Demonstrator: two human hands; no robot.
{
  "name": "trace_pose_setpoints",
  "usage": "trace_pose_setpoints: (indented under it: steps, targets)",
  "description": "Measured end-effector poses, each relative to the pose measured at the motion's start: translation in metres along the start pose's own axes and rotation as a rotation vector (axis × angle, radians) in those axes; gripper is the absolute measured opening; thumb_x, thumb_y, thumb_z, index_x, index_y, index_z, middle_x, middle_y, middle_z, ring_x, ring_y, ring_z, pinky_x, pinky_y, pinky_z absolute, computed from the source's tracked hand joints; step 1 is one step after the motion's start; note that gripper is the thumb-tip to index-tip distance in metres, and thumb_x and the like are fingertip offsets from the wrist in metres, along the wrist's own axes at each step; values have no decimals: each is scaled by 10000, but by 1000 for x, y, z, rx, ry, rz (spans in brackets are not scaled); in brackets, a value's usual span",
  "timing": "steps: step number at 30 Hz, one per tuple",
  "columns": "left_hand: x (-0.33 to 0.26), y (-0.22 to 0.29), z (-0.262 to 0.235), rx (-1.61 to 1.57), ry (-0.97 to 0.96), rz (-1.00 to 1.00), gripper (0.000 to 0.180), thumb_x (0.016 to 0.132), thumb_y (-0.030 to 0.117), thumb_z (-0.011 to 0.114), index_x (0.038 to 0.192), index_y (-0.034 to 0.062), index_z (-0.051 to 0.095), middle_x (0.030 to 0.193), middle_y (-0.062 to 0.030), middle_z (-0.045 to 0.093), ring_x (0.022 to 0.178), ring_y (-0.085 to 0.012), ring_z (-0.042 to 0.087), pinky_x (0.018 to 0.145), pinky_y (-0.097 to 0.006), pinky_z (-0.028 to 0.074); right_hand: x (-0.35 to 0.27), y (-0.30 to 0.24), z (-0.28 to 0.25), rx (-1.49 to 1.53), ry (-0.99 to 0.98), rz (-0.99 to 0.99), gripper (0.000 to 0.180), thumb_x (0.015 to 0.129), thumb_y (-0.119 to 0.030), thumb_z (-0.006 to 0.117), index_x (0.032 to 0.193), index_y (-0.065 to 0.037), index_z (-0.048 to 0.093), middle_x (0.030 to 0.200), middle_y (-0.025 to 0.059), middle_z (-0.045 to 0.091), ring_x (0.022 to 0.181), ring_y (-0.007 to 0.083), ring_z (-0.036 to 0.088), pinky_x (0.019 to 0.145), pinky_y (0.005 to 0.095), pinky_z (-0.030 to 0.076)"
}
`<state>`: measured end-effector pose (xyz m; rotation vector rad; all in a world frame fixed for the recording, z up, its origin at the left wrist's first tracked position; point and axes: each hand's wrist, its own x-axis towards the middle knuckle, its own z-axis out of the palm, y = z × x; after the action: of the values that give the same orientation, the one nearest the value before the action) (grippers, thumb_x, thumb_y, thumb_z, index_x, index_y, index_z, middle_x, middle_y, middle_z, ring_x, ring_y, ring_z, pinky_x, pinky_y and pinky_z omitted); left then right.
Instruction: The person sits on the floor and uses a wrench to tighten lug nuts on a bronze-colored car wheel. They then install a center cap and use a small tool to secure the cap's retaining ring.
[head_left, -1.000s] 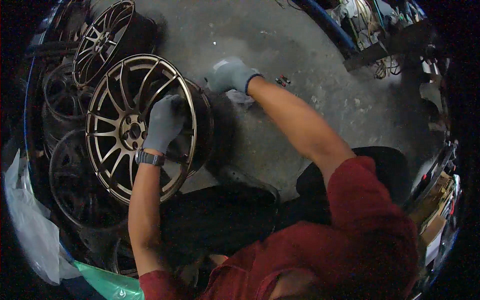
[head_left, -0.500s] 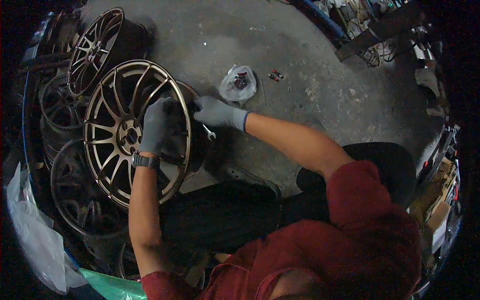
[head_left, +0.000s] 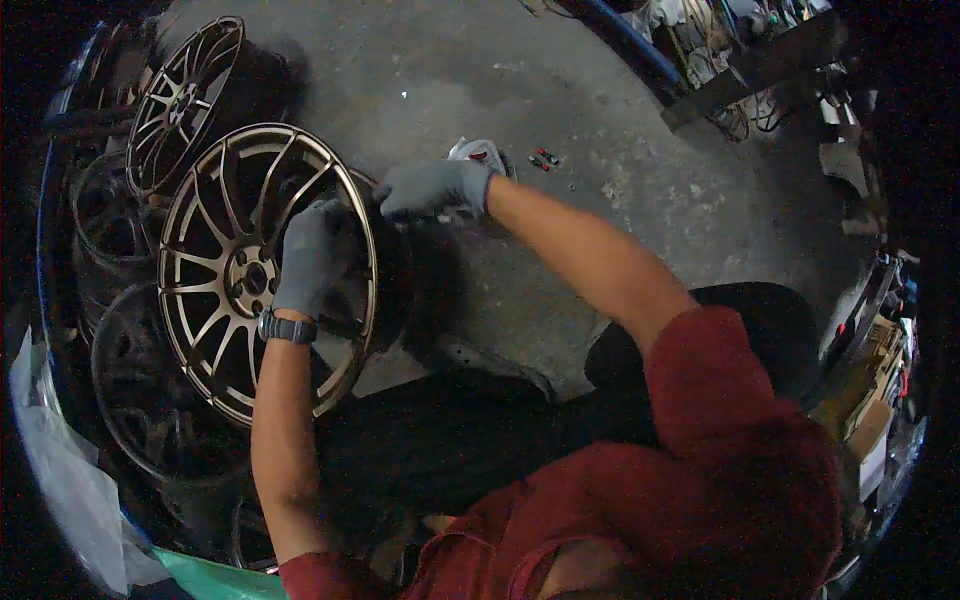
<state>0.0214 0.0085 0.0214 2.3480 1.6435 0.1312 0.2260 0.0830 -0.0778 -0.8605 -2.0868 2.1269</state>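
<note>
A bronze alloy wheel (head_left: 232,240) with thin spokes stands tilted in front of me. My left hand (head_left: 308,262), in a grey glove, lies over its right-hand spokes, inside the rim; its fingertips are lost in the dark gap. Just beyond the wheel's right edge is my right hand (head_left: 425,190), also gloved, its fingers curled closed at the barrel side. It held an open-end wrench a moment ago; now the hand hides nearly all of that tool.
A second bronze wheel (head_left: 185,100) leans at the far left, with dark wheels (head_left: 160,400) stacked below. A clear plastic bag (head_left: 480,152) lies partly behind my right hand. Small red-and-dark pieces (head_left: 543,158) lie on the concrete floor (head_left: 600,230). Boxes (head_left: 872,425) stand at right.
My right hand has turned and shifted slightly up, now covering part of the plastic bag. The wrench end that hung below it no longer shows clearly. My left hand stays inside the wheel.
</note>
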Motion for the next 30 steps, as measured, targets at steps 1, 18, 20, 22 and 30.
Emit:
trace_pose_setpoints:
  steps: [1, 18, 20, 22, 30]
  targets:
    - [1, 2, -1, 4, -17, 2, 161, 758, 65, 698, 915, 32, 715, 911, -216, 684, 914, -440, 662, 798, -501, 533, 2, -13, -13, -171, -41, -19, 392, 850, -241, 655, 1151, 8, 683, 1027, 208, 754, 922, 333, 706, 839, 443, 543]
    - [-1, -16, 12, 11, 100, 117, 191, 776, 80, 717, 961, 48, 683, 950, -190, 682, 925, -432, 653, 796, -509, 531, -1, -13, -42, -924, 334, 182, 370, 898, -289, 599, 1200, -110, 716, 1146, 195, 738, 1050, 404, 701, 858, 505, 559]
    - [-2, -13, 10, -11, 47, 71, 179, 786, 88, 709, 959, 43, 688, 952, -197, 681, 931, -437, 650, 791, -513, 525, -4, -3, -32, -754, 253, 96, 415, 905, -323, 598, 1230, -82, 688, 1144, 211, 734, 1044, 411, 699, 875, 502, 552]
    - [-2, -7, 4, -5, 3, 27, 167, 793, 91, 702, 951, 37, 692, 946, -205, 679, 928, -442, 648, 785, -515, 521, -2, 15, -6, -542, 259, -10, 460, 889, -316, 602, 1261, -52, 665, 1169, 234, 721, 1070, 419, 693, 909, 494, 544]
    - [6, 1, 1, -32, 0, 30, 127, 792, 71, 684, 902, 9, 683, 897, -223, 665, 879, -458, 643, 767, -514, 513, 24, 43, 77, 126, 535, -206, 441, 901, -146, 580, 1308, 22, 598, 1205, 246, 708, 1103, 326, 690, 958, 421, 519]
